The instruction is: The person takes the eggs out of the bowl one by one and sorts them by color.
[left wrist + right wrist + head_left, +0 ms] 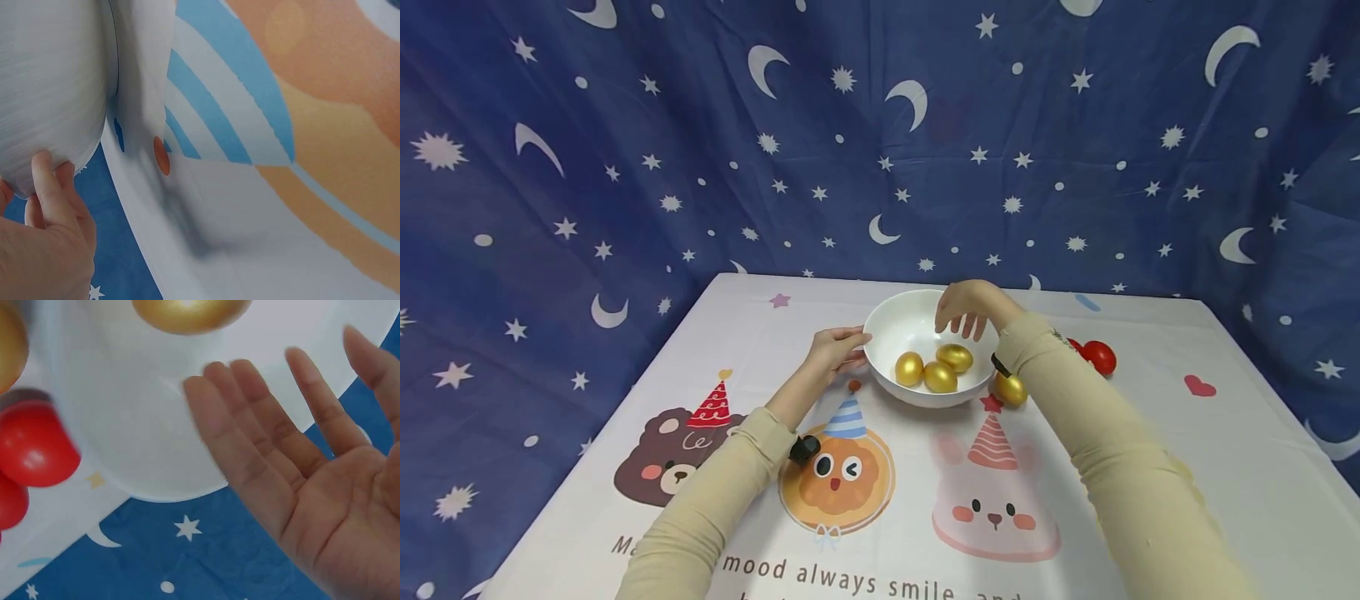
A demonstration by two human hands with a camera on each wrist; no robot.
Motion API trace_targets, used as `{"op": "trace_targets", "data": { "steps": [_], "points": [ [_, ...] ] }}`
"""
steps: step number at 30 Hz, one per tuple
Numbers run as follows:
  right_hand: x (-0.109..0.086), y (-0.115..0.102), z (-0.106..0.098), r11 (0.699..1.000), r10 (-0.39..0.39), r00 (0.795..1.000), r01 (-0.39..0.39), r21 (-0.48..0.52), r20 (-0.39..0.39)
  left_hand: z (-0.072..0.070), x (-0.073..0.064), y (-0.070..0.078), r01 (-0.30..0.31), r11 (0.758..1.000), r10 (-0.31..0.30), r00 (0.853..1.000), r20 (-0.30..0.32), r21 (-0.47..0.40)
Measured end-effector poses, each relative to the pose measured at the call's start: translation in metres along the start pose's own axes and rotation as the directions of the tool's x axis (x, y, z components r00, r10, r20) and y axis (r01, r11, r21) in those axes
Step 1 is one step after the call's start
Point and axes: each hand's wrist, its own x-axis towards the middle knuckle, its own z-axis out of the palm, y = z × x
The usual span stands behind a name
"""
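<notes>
A white bowl (895, 329) sits at the back middle of the table with several shiny golden eggs (940, 377) in it. My left hand (833, 348) holds the bowl's left side, thumb at the rim and fingers against the outer wall. In the left wrist view, the fingertips (42, 164) press on the ribbed outside of the bowl. Over the bowl's right part hovers my right hand (976, 304). Its fingers are extended and spread, with nothing in them, and the palm shows in the right wrist view.
Just outside the bowl's right side lies another golden egg (1011, 390), partly behind the right sleeve. Shiny red eggs (1100, 357) lie further right, one partly hidden by the arm. A printed white tablecloth (865, 567) covers the table, and a blue star-and-moon curtain (820, 217) hangs behind.
</notes>
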Motion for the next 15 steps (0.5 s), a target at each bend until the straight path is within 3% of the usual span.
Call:
{"op": "trace_targets", "data": {
  "steps": [5,15],
  "points": [
    [0.006,-0.003,0.003,0.998,0.054,0.996,-0.056,0.036,0.068,-0.001,0.0,-0.001,-0.001,1.0,0.001,1.0,0.001,-0.003],
    [0.02,-0.002,0.009,0.991,0.066,0.988,-0.081,0.107,0.139,-0.002,0.0,-0.001,-0.017,1.0,0.018,1.0,0.019,-0.015]
  ]
}}
